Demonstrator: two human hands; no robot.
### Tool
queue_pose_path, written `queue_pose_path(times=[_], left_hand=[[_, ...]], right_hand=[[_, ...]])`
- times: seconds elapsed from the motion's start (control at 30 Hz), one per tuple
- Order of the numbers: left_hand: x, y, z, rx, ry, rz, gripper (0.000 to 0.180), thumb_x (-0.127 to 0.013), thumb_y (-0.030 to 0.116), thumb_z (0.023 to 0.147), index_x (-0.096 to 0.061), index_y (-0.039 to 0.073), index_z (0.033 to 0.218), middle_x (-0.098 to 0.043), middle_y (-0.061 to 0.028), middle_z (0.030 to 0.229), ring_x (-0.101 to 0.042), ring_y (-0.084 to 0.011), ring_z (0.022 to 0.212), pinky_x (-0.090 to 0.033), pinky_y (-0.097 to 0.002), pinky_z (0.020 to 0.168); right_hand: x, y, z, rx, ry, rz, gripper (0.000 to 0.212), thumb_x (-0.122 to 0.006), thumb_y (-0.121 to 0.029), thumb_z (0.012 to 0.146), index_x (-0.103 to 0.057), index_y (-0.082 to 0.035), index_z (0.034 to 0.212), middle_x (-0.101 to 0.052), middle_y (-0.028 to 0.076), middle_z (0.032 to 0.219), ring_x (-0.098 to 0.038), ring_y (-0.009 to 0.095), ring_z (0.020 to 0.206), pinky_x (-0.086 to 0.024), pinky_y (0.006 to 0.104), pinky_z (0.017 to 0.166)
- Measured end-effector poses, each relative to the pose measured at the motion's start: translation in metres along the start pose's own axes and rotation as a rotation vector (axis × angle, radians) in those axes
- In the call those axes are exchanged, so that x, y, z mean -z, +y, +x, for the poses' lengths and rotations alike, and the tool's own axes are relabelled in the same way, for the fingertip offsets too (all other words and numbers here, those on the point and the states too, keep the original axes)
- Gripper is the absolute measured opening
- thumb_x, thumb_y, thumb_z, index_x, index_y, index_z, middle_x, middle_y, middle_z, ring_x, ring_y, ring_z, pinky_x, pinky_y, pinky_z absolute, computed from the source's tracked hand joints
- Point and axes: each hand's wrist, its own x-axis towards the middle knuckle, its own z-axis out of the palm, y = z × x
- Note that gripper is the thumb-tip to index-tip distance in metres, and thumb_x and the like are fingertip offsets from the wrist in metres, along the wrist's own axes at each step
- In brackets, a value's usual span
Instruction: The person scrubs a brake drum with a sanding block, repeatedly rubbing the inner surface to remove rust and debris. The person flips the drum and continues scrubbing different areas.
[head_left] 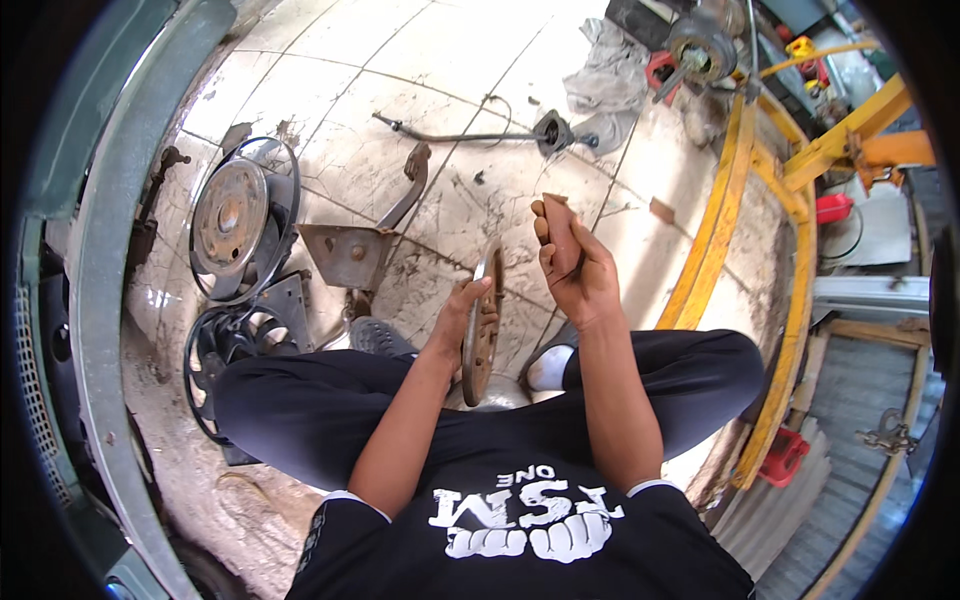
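My left hand (466,318) grips a round metal disc (480,350) by its side, holding it upright and nearly edge-on between my knees. Its rim looks shiny and its face brownish, with small holes or studs. To the right of the disc and apart from it, my right hand (588,280) is raised, palm turned up. Its fingers close round a folded reddish-brown piece of sandpaper (563,238). A small brown scrap (661,209) lies on the floor to the right of that hand.
At left a rusty round plate (228,215) rests on a black fan. Near it lies a metal pedal bracket (348,255). A cable with a black boot (552,132) crosses the tiles ahead. A yellow metal frame (712,225) stands at right; a grey rail (95,300) bounds the left.
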Motion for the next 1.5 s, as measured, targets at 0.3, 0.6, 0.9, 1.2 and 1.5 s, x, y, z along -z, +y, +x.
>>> queue_pose_path(times=[0.3, 0.6, 0.9, 1.2, 1.5], left_hand=[[-0.005, -0.005, -0.021, -0.222, 0.039, -0.149, 0.069, -0.07, 0.045, 0.084, -0.062, -0.005, 0.132, -0.069, -0.0131, 0.101, -0.067, -0.0211, 0.088, -0.055, -0.0367, 0.082], [0.009, -0.004, 0.004, -0.502, -0.062, 0.063, 0.07, -0.069, 0.048, 0.088, -0.052, 0.001, 0.138, -0.068, -0.014, 0.113, -0.066, -0.0216, 0.104, -0.053, -0.0381, 0.094], [0.021, 0.03, 0.013, -0.097, -0.18, 0.257, 0.078, -0.061, 0.066, 0.092, -0.057, -0.003, 0.129, -0.069, -0.0154, 0.107, -0.069, -0.0233, 0.092, -0.056, -0.038, 0.086], [0.02, 0.04, 0.017, -0.136, -0.266, -0.09, 0.076, -0.062, 0.058, 0.094, -0.051, 0.002, 0.145, -0.067, -0.0148, 0.122, -0.07, -0.0217, 0.097, -0.06, -0.0351, 0.08], [0.012, 0.022, -0.005, -0.341, -0.122, -0.286, 0.06, -0.055, 0.048, 0.099, -0.056, 0.004, 0.14, -0.067, -0.0135, 0.124, -0.068, -0.0258, 0.107, -0.056, -0.0393, 0.097]], right_hand=[[-0.041, -0.034, -0.006, -0.05, -0.02, -0.098, 0.048, -0.061, -0.021, 0.104, -0.051, -0.012, 0.149, -0.064, 0.004, 0.136, -0.064, 0.018, 0.097, -0.051, 0.0285, 0.072], [-0.001, -0.008, 0.027, -0.001, 0.084, -0.044, 0.04, -0.06, -0.018, 0.104, -0.057, -0.004, 0.141, -0.07, 0.006, 0.127, -0.068, 0.016, 0.097, -0.055, 0.0254, 0.073], [0.028, 0.025, 0.051, 0.087, 0.326, -0.458, 0.031, -0.063, -0.019, 0.104, -0.065, 0.002, 0.126, -0.074, 0.006, 0.109, -0.07, 0.014, 0.09, -0.055, 0.0275, 0.074], [0.041, 0.065, 0.051, 0.356, 0.352, -1.256, 0.024, -0.066, -0.018, 0.096, -0.077, -0.007, 0.114, -0.073, 0.02, 0.109, -0.07, 0.039, 0.099, -0.055, 0.044, 0.088], [0.046, 0.132, 0.01, 0.477, 0.014, -1.514, 0.027, -0.07, -0.014, 0.09, -0.08, -0.011, 0.115, -0.067, 0.022, 0.094, -0.066, 0.04, 0.089, -0.053, 0.0452, 0.08]])
